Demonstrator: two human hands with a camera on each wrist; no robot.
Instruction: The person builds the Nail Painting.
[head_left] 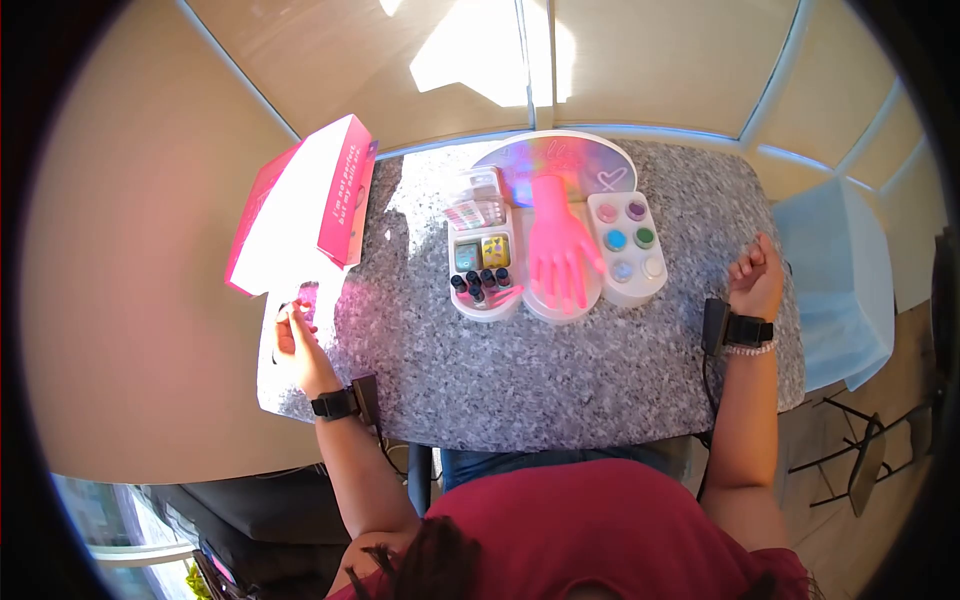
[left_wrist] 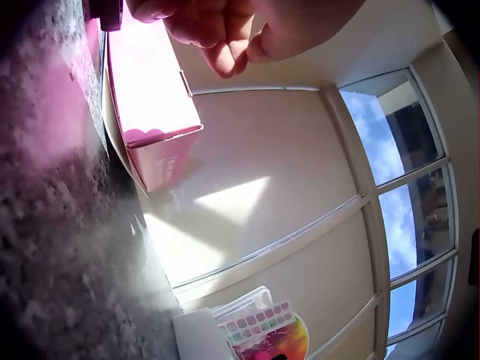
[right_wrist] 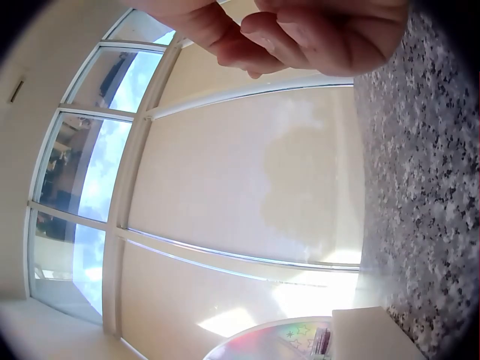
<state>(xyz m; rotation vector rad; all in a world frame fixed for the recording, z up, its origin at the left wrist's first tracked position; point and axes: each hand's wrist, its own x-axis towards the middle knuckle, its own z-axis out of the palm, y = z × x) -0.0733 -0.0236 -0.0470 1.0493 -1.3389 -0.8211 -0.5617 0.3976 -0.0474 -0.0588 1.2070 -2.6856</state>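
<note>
My left hand (head_left: 300, 350) is over the left edge of the granite-patterned table (head_left: 560, 400), fingers loosely bent, below a pink and white box (head_left: 342, 205). In the left wrist view a small dark object (left_wrist: 109, 12) shows close to its fingertips. Palm turned up and fingers loosely curled, my right hand (head_left: 762, 282) rests near the right edge, holding nothing. Between them, at the back, a pink model hand (head_left: 562, 240) lies fingers toward me on a white display stand (head_left: 562, 308). Black-capped nail polish bottles (head_left: 475, 290) stand on its left part.
Small pots of coloured powder (head_left: 616, 239) fill the stand's right part. A sheet of stick-on nails (head_left: 476, 214) leans at its back left. A pale blue covered chair (head_left: 835, 280) is beyond the right edge. Low panels and windows (left_wrist: 397, 210) enclose the far side.
</note>
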